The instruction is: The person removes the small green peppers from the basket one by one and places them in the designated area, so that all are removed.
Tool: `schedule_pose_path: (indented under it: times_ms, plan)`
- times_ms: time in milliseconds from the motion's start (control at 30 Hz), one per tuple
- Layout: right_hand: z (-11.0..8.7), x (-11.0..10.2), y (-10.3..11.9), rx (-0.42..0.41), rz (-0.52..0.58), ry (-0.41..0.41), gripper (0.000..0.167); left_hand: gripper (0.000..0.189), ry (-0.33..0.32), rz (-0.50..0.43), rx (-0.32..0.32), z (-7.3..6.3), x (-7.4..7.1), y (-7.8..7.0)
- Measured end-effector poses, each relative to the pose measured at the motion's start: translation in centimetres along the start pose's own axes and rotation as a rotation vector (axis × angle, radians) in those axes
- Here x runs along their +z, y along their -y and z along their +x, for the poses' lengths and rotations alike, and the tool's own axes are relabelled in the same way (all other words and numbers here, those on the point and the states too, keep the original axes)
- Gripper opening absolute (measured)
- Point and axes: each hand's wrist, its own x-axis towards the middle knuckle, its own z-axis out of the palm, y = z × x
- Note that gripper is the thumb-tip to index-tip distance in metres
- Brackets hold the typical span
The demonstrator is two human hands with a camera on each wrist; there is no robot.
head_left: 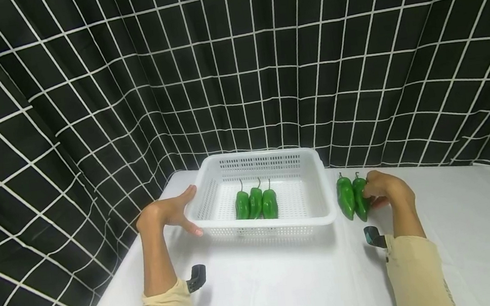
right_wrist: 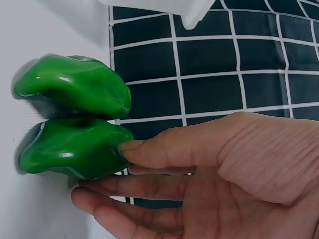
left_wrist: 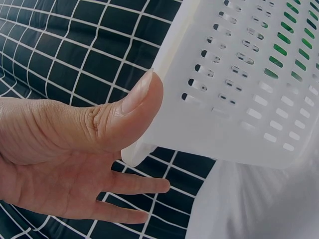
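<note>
A white plastic basket (head_left: 325, 186) with slotted walls stands on the white table, with three green peppers (head_left: 255, 202) side by side inside it. My left hand (head_left: 171, 213) is at its left front corner, the thumb (left_wrist: 134, 109) against the rim and the other visible fingers stretched out straight. To the right of the basket lie two more green peppers next to each other. My right hand (head_left: 384, 187) pinches the right one (right_wrist: 75, 149) near its stem end, thumb on its near side; its pointed tip lies close over the table. The other pepper (right_wrist: 75, 84) lies alongside, untouched by the fingers.
A black cloth (head_left: 262, 69) with a white grid hangs behind the table and along its left side. The white-covered table (head_left: 279, 281) stretches in front of the basket and to the right. Each wrist carries a small black camera mount (head_left: 197, 277).
</note>
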Motion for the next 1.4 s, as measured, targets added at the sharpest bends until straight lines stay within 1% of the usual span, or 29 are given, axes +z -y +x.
schedule_pose_path:
  times_ms: [100,267,300,367,467,533,600,767,933,1067,1133,1300,1400]
  plan:
    - [0.0,0.1,0.0,0.001,0.007,-0.005,0.033,0.143,0.004,-0.001,-0.002,0.0,0.0,0.0]
    - [-0.4,0.1,0.1,0.007,0.002,-0.026,0.029,0.143,0.009,0.003,0.005,-0.1,-0.1,0.0]
    - [-0.5,0.0,0.2,0.007,-0.006,-0.031,0.031,0.143,0.011,0.004,0.006,0.0,-0.1,0.0]
    - [-0.7,-0.1,0.4,0.006,-0.034,-0.041,0.045,0.143,0.012,0.005,0.006,0.0,-0.1,0.0]
    - [-1.0,-0.1,1.0,-0.002,-0.083,-0.049,0.070,0.143,0.009,0.006,-0.002,0.1,-0.1,-0.1]
    - [-1.2,-0.1,1.5,-0.013,-0.112,-0.052,0.079,0.143,0.008,0.007,-0.008,0.1,0.0,-0.1]
    - [-1.3,0.1,2.2,-0.030,-0.143,-0.065,0.079,0.143,0.009,0.008,-0.011,0.1,0.0,-0.1]
    - [-1.9,0.3,4.0,-0.093,-0.223,-0.113,0.070,0.143,0.013,0.009,-0.011,0.0,-0.1,-0.2]
    - [-2.7,0.4,6.0,-0.153,-0.266,-0.135,0.067,0.143,0.010,0.013,-0.014,-0.1,-0.1,-0.2]
    - [-3.3,0.8,7.5,-0.203,-0.263,-0.153,0.064,0.143,0.005,0.011,-0.011,-0.1,0.0,-0.2]
    - [-3.4,1.1,8.1,-0.243,-0.253,-0.159,0.061,0.143,0.001,0.009,-0.005,-0.1,0.0,-0.2]
    - [-3.6,2.2,9.5,-0.331,-0.225,-0.148,0.057,0.144,-0.004,0.008,-0.008,0.0,0.0,-0.1]
    - [-3.6,3.0,10.2,-0.374,-0.234,-0.149,0.056,0.143,-0.003,0.008,-0.008,0.0,0.0,-0.1]
